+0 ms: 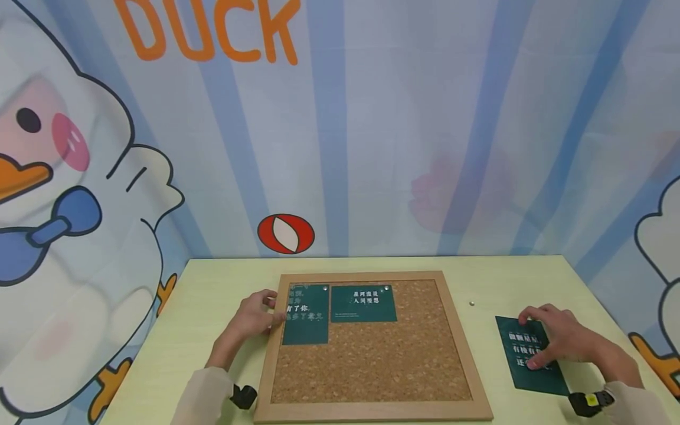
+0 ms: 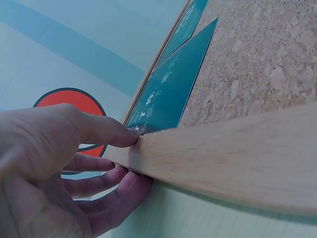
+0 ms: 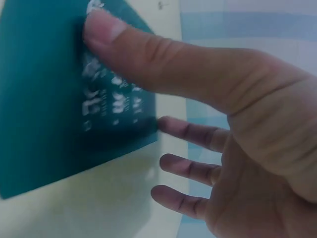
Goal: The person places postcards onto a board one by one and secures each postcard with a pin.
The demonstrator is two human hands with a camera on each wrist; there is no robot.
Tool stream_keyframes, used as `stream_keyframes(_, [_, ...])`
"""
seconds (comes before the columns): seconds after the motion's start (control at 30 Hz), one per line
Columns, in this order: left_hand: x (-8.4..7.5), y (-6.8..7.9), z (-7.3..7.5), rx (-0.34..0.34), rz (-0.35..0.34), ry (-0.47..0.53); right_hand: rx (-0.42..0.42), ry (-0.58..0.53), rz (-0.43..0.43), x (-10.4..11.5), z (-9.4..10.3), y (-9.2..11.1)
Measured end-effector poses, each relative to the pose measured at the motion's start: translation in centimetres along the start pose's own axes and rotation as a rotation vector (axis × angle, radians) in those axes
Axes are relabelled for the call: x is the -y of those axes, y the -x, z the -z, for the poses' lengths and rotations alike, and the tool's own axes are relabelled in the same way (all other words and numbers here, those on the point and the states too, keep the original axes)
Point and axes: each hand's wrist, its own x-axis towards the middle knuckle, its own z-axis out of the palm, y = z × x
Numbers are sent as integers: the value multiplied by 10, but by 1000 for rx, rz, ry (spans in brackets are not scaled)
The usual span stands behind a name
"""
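Note:
A wood-framed corkboard (image 1: 372, 369) lies on the table. My left hand (image 1: 252, 314) grips its left edge; in the left wrist view the thumb (image 2: 111, 133) is on top of the frame and the fingers bend against its outer side. Two dark green cards with white writing, a portrait card (image 1: 306, 330) and a landscape card (image 1: 363, 311), are on the upper cork, each with a pushpin at its upper right. Right of the board, my right hand (image 1: 571, 337) holds another green card (image 1: 536, 381), thumb on its face and index finger at its far edge; the other fingers are spread off it.
A small shiny pushpin (image 1: 471, 303) lies on the pale yellow table (image 1: 228, 268) between board and right-hand card. Behind the table hangs a striped blue backdrop (image 1: 372, 147) with a cartoon duck. Each wrist carries a small black camera (image 1: 243, 396).

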Motion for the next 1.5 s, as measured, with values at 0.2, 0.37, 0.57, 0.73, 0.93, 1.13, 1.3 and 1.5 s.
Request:
stream_keyframes(0.2, [1, 0, 0, -2, 6, 1, -11, 17, 21, -7, -5, 2])
stream_keyframes(0.37, [1, 0, -1, -5, 8, -10, 25, 13, 2, -8, -2, -1])
stream_keyframes(0.57, [2, 0, -2, -13, 5, 2, 79, -5, -63, -7, -2, -3])
stream_keyframes(0.73, [1, 0, -2, -14, 15, 6, 100, -40, -93, -7, -3, -1])
stream_keyframes(0.93, [1, 2, -1, -12, 8, 0, 112, -161, -74, -7, -5, 4])
stream_keyframes(1.13, [3, 1, -1, -16, 1, -2, 134, -259, -9, -7, -2, 5])
stream_keyframes(1.3, [5, 1, -1, -17, 5, -9, 202, -386, 85, -3, 4, 6])
stream_keyframes(1.5, [3, 1, -1, -17, -5, -2, 161, -279, 98, 14, 16, 4])
